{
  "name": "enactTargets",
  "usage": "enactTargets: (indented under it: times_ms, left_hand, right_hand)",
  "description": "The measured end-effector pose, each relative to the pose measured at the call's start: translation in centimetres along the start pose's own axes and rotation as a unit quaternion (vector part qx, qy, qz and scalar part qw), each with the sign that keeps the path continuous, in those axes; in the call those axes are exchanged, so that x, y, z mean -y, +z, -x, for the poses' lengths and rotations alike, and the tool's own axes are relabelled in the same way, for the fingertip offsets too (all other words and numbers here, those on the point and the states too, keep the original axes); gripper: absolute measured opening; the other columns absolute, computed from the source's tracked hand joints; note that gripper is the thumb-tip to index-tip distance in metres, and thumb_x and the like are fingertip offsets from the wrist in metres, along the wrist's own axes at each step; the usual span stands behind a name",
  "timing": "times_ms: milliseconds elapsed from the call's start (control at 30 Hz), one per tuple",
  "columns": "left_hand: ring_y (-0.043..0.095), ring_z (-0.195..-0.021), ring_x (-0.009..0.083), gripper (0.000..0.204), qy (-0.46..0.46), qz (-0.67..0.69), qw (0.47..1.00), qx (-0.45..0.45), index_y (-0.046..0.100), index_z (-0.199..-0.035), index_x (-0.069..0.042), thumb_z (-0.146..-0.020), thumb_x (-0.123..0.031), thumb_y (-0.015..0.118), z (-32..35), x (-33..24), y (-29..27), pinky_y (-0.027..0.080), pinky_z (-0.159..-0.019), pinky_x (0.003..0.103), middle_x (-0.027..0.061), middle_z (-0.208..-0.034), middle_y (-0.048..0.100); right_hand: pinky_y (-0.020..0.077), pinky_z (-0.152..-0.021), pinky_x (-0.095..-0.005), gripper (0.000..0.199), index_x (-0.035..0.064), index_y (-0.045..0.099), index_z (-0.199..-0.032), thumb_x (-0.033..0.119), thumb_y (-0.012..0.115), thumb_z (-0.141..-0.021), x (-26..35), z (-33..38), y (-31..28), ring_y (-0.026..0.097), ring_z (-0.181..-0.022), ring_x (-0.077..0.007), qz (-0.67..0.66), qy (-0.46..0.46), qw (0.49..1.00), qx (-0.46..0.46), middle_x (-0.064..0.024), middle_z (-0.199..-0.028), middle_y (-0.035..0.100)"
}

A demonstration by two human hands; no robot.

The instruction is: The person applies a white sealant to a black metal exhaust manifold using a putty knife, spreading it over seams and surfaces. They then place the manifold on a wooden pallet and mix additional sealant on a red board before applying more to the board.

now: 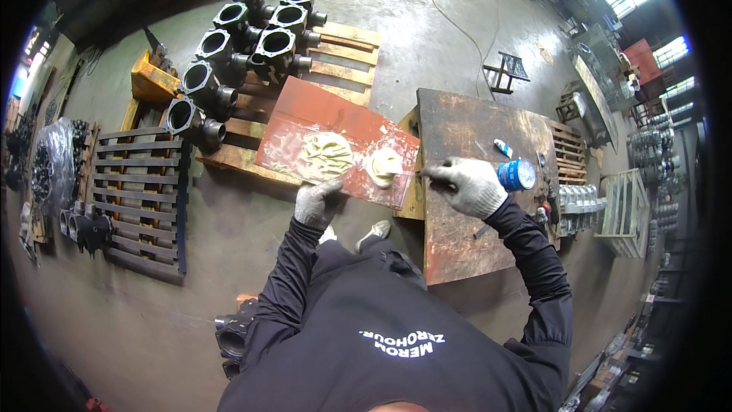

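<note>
A reddish-brown board point(297, 114) lies before me, with a wide cream-coloured mound of paste point(326, 154) and a smaller dollop point(383, 166) to its right. My left hand point(316, 203), in a white knit glove, is closed on the board's near edge below the wide mound. My right hand point(467, 185), gloved alike, is closed at the board's right end. Out of its fingers a thin, pale spatula point(402, 172) reaches left to the smaller dollop. The fingers hide its handle.
Right of the board stands a worn dark worktable point(465, 248) bearing a blue can point(517, 175) and a small tube point(502, 148). Several black metal castings point(216, 43) stand on a wooden pallet point(347, 57) at the far left. A small black stool point(506, 72) stands beyond the table.
</note>
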State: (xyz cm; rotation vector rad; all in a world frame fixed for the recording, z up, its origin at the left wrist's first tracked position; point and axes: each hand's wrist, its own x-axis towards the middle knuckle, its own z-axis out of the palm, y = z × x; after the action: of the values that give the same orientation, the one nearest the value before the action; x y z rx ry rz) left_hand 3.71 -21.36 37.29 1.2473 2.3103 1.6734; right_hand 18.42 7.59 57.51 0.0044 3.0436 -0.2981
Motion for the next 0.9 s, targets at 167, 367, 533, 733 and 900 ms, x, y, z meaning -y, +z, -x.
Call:
enactTargets:
  times_ms: [167,367,533,733,900]
  left_hand:
    - [0.077,-0.099,0.0332,0.038,-0.141,0.211,0.967,-0.024,0.08,-0.108,-0.007,-0.071,-0.01,0.086,0.1,0.4,0.9,0.062,-0.087,0.04,0.0176,-0.107,0.079]
    - [0.077,-0.095,0.0333,0.034,0.01,-0.026,1.0,0.0,0.079,-0.105,-0.006,-0.071,-0.004,0.081,0.1,-0.2,0.1,0.062,-0.085,0.039,0.0169,-0.103,0.079]
    - [0.078,-0.093,0.0259,0.022,-0.076,0.1,0.992,-0.003,0.077,-0.101,-0.003,-0.081,0.005,0.076,0.5,0.3,0.9,0.062,-0.082,0.036,0.0147,-0.099,0.078]
    - [0.074,-0.101,0.0253,0.037,-0.215,0.391,0.895,-0.012,0.064,-0.129,0.003,-0.092,0.001,0.069,0.1,0.2,1.7,0.062,-0.087,0.042,0.0122,-0.116,0.073]
    - [0.073,-0.106,0.0251,0.037,-0.369,0.624,0.685,-0.074,0.064,-0.13,0.003,-0.094,0.002,0.065,-1.5,-2.8,0.6,0.06,-0.092,0.041,0.0125,-0.121,0.072]
  right_hand:
    - [0.0572,-0.066,-0.0433,0.028,0.0233,0.077,-0.122,0.027,0.074,-0.094,0.1,0.0,0.1,0.071,-0.075,-0.0305,-0.048,-0.071,0.995,-0.052,-0.0088,-0.084,0.067]
    - [0.0572,-0.067,-0.0426,0.025,0.0224,0.078,-0.118,0.027,0.074,-0.094,-0.2,0.0,0.2,0.072,-0.076,-0.0305,0.013,0.04,0.997,-0.064,-0.0099,-0.085,0.07]
    - [0.0557,-0.064,-0.0442,0.027,0.024,0.077,-0.121,0.026,0.073,-0.094,0.5,-0.4,0.7,0.071,-0.073,-0.0313,-0.024,-0.069,0.997,0.031,-0.0116,-0.084,0.067]
    - [0.0557,-0.065,-0.0444,0.025,0.0232,0.078,-0.119,0.028,0.073,-0.095,0.5,-0.9,0.8,0.07,-0.073,-0.0327,-0.015,-0.015,0.999,-0.031,-0.0122,-0.084,0.069]
    - [0.057,-0.067,-0.0432,0.027,0.0223,0.077,-0.12,0.027,0.074,-0.094,0.4,-0.7,0.7,0.073,-0.078,-0.033,-0.006,0.028,0.998,0.051,-0.014,-0.089,0.071]
